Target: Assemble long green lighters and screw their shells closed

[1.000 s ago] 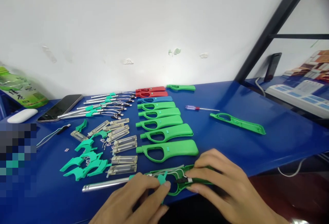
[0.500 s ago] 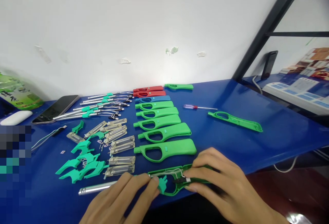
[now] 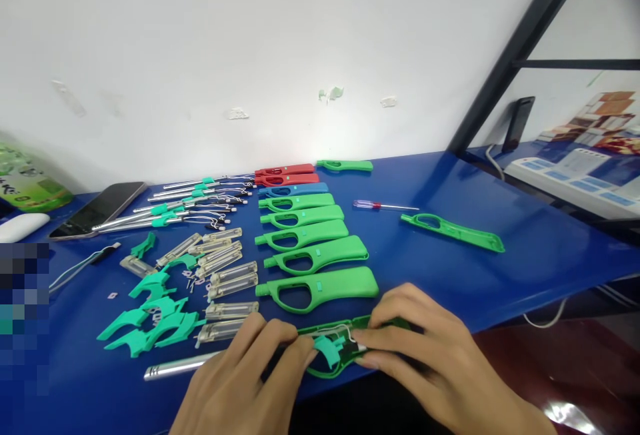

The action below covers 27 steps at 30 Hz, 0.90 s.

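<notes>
Taking the open green lighter shell [image 3: 325, 374] at the near edge of the blue counter [image 3: 430, 315] as our clock centre, with twelve toward the wall, we pinch a teal trigger [image 3: 327, 353] over its loop with the fingertips of our left hand [image 3: 240, 372]. Our right hand [image 3: 430, 352] closes across the shell, thumb on the near side and fingers on the far side, beside a black connector [image 3: 350, 348] and white wires [image 3: 334, 330]. A metal tube [image 3: 179, 366] emerges from under our left hand toward nine o'clock.

Loose teal triggers [image 3: 170, 330] lie at nine, clear fuel tanks [image 3: 233, 283] and wired metal tubes [image 3: 150, 221] at ten. Green, blue and red lighter bodies [image 3: 345, 283] form a row toward twelve. We see a screwdriver [image 3: 370, 205] at one and another green shell half [image 3: 457, 233] at two.
</notes>
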Each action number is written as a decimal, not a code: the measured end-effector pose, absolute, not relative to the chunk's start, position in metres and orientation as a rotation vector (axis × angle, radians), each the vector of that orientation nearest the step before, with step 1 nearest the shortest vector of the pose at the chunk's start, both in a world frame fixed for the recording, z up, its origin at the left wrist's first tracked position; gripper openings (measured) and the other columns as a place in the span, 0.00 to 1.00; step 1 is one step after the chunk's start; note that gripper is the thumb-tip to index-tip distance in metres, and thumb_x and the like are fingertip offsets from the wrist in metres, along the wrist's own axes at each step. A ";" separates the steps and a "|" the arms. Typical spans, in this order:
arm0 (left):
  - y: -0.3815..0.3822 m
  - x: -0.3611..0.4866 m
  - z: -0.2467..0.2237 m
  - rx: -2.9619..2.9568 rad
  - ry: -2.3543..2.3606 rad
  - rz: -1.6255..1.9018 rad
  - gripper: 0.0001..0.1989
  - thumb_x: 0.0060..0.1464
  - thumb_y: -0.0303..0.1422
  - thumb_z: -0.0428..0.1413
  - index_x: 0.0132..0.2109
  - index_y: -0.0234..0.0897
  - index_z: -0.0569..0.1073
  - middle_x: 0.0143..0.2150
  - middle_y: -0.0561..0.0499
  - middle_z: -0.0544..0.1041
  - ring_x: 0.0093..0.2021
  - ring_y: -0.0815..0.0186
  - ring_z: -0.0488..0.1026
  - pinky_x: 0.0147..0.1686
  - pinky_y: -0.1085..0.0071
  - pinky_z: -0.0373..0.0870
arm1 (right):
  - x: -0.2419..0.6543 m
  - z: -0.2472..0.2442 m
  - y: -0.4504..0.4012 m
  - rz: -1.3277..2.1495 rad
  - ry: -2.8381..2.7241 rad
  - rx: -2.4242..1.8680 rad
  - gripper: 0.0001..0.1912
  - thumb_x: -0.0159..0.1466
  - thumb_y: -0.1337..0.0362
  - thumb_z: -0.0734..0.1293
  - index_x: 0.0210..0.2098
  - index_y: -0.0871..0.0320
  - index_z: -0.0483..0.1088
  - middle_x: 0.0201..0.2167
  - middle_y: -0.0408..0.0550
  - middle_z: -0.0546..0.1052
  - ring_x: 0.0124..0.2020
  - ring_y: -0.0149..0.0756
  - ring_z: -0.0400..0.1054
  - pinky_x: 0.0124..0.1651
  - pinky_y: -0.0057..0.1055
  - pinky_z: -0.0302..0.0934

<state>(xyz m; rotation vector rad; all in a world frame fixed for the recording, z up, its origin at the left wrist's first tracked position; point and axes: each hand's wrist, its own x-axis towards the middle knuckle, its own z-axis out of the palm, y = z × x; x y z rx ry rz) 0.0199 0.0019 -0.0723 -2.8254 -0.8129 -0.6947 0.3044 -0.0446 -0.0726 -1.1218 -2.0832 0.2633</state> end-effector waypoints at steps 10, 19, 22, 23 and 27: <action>0.006 0.028 -0.073 -2.873 -0.886 -0.718 0.17 0.68 0.22 0.52 0.56 0.42 0.77 0.43 0.49 0.80 0.39 0.62 0.76 0.22 0.74 0.68 | 0.304 -0.071 -0.047 0.323 -2.085 -1.117 0.08 0.74 0.69 0.70 0.50 0.52 0.78 0.41 0.45 0.78 0.41 0.35 0.68 0.40 0.33 0.66; 0.005 0.023 -0.077 -2.818 -0.875 -0.658 0.20 0.66 0.20 0.52 0.58 0.45 0.77 0.45 0.51 0.81 0.40 0.62 0.78 0.24 0.74 0.69 | 0.304 -0.072 -0.048 0.329 -2.072 -1.127 0.08 0.75 0.68 0.70 0.50 0.52 0.79 0.41 0.45 0.79 0.41 0.36 0.69 0.40 0.33 0.67; 0.003 0.025 -0.078 -2.813 -0.895 -0.663 0.22 0.61 0.18 0.53 0.57 0.43 0.76 0.44 0.48 0.79 0.41 0.59 0.75 0.21 0.75 0.64 | 0.303 -0.072 -0.048 0.310 -2.064 -1.145 0.07 0.75 0.67 0.69 0.49 0.52 0.80 0.40 0.46 0.79 0.40 0.36 0.70 0.40 0.33 0.67; 0.002 0.026 -0.078 -2.810 -0.889 -0.666 0.23 0.61 0.17 0.53 0.57 0.42 0.76 0.45 0.47 0.79 0.41 0.59 0.74 0.20 0.75 0.64 | 0.303 -0.072 -0.048 0.304 -2.063 -1.153 0.07 0.75 0.66 0.69 0.49 0.52 0.81 0.40 0.46 0.79 0.40 0.36 0.70 0.40 0.33 0.68; 0.001 0.029 -0.074 -2.793 -0.854 -0.673 0.19 0.64 0.21 0.53 0.57 0.41 0.77 0.47 0.45 0.78 0.43 0.58 0.74 0.21 0.76 0.66 | 0.304 -0.072 -0.047 0.307 -2.064 -1.160 0.08 0.76 0.64 0.69 0.49 0.52 0.82 0.39 0.47 0.80 0.39 0.36 0.71 0.40 0.33 0.69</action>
